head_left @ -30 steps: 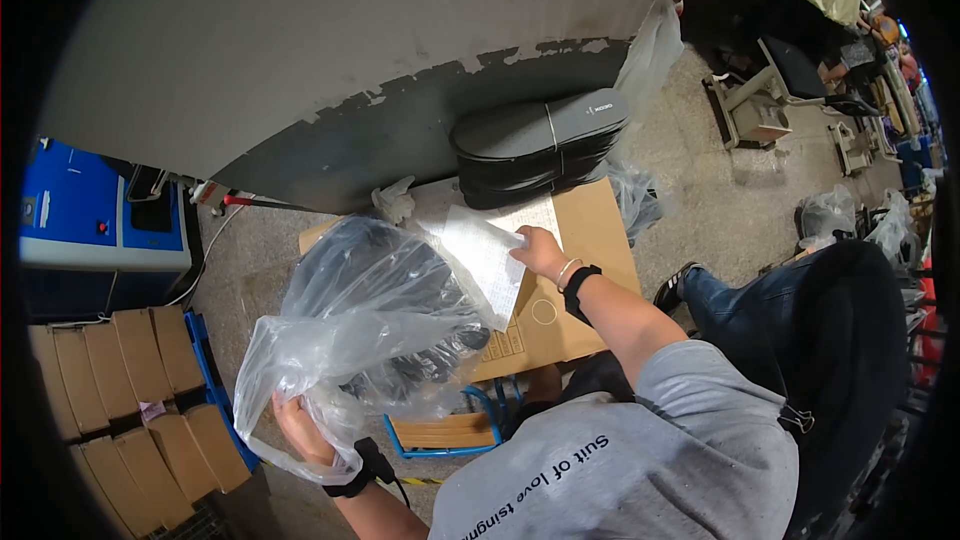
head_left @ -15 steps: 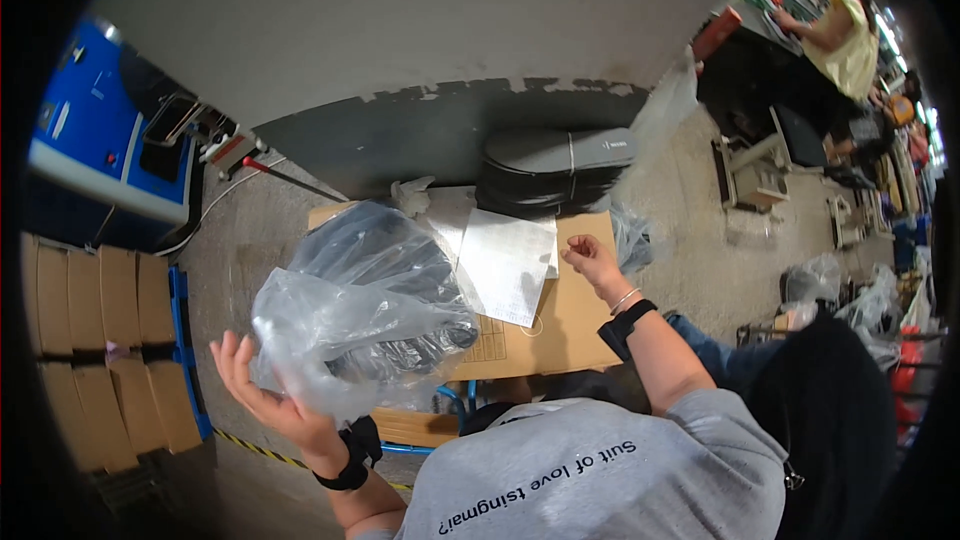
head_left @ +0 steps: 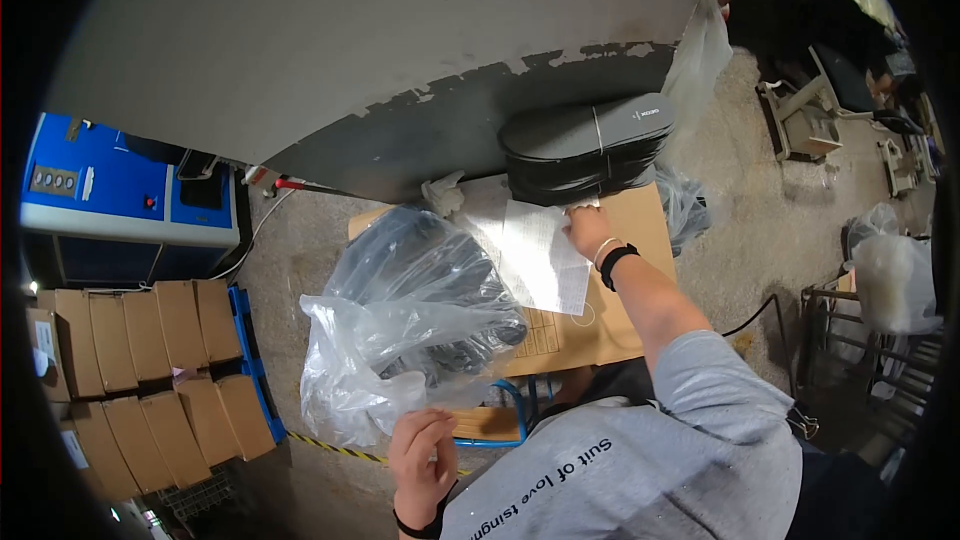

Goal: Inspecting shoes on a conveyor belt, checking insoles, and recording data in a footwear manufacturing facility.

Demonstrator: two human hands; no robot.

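My right hand point(head_left: 588, 230) is at the far right edge of a white printed paper sheet point(head_left: 540, 265), its fingers bent and closed at that edge; the fingertips are partly hidden. Just beyond it, a bound stack of dark, insole-shaped pieces point(head_left: 580, 145) lies on a cardboard surface point(head_left: 630, 285). To the left, a large clear plastic bag point(head_left: 400, 300) with dark contents spreads over the cardboard and hangs off its near left side. My left hand point(head_left: 422, 455) is in front of the bag, apart from it, fingers curled together around nothing.
A grey panel point(head_left: 400, 20) with peeling paint rises behind the cardboard. Cartons point(head_left: 130, 340) stand by a blue pallet point(head_left: 255, 365) at left, below a blue machine point(head_left: 120, 185). A wooden stool point(head_left: 485, 425) is near my body. Metal racks point(head_left: 860, 350) and plastic bags stand at right.
My right hand has moved forward from above the cardboard to the paper's edge. My left hand has drawn back from the plastic bag towards my body, its fingers curling in. The view has shifted.
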